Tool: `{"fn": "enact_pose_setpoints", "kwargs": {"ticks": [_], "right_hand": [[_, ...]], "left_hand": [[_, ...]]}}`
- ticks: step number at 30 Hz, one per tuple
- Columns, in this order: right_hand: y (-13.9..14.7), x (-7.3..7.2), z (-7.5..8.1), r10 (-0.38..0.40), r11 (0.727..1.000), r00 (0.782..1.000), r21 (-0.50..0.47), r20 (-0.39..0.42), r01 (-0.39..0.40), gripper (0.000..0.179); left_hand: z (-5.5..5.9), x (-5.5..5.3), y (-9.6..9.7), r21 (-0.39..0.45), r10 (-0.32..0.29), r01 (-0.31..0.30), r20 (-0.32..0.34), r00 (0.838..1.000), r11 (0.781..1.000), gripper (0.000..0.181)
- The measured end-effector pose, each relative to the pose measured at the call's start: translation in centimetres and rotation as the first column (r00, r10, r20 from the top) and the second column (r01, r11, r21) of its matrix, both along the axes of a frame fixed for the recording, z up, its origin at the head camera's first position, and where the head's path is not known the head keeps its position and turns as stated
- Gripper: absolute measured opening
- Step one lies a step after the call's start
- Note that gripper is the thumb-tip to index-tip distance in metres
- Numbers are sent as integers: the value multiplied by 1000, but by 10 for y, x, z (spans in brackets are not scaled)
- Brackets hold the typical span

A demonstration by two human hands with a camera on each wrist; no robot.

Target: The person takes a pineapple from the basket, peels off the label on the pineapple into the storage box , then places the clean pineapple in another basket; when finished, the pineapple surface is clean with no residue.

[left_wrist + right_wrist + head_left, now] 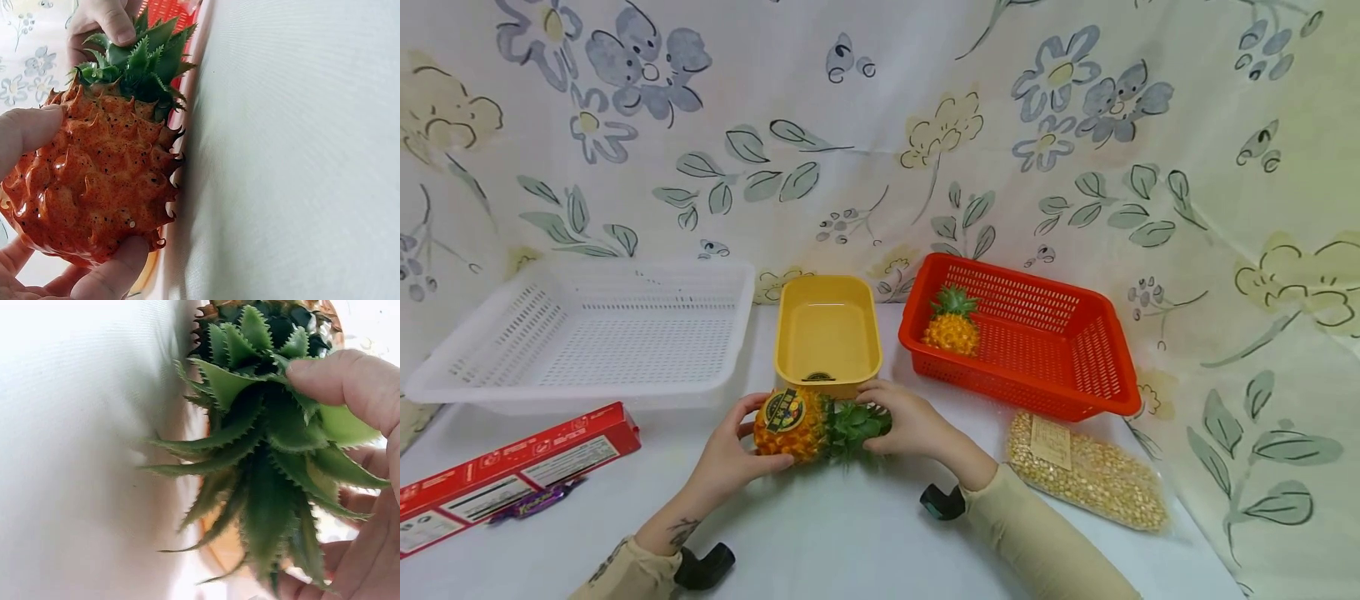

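A pineapple lies on its side on the white table, a dark round label on its spiky orange body. My left hand grips that body; in the left wrist view the thumb and fingers sit on opposite sides of the spiky skin. At the other end, my right hand holds the green leafy crown, its thumb pressed on the leaves near the base. Just behind the fruit stands a yellow tub.
Behind on the right, a red basket holds another pineapple. A white basket stands at back left, with a long red box and a purple wrapped bar before it. A bag of yellow kernels lies at right.
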State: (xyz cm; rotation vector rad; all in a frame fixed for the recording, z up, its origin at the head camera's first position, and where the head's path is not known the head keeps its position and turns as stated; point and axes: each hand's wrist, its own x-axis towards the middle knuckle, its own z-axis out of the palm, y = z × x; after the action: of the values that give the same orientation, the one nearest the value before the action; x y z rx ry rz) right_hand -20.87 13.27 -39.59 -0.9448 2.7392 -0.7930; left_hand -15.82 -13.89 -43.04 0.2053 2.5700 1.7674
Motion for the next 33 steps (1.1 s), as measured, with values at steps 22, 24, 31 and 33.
{"fn": "enact_pose_setpoints", "kwargs": {"ticks": [22, 24, 31, 33], "right_hand": [[-82, -6, 68, -131, 991, 990, 42, 50, 129, 32], [-92, -7, 67, -115, 984, 993, 141, 16, 111, 34], [-109, -11, 60, -126, 958, 992, 262, 22, 116, 24], [-110, -11, 60, -123, 961, 992, 251, 20, 114, 20]], "left_hand": [[6, -5, 2, 49, 6, -12, 112, 994, 999, 85], [6, -5, 2, 53, 10, -16, 117, 993, 998, 85], [6, -5, 3, 75, 12, -22, 129, 992, 997, 83], [5, -5, 2, 77, 11, -22, 133, 991, 997, 83]]}}
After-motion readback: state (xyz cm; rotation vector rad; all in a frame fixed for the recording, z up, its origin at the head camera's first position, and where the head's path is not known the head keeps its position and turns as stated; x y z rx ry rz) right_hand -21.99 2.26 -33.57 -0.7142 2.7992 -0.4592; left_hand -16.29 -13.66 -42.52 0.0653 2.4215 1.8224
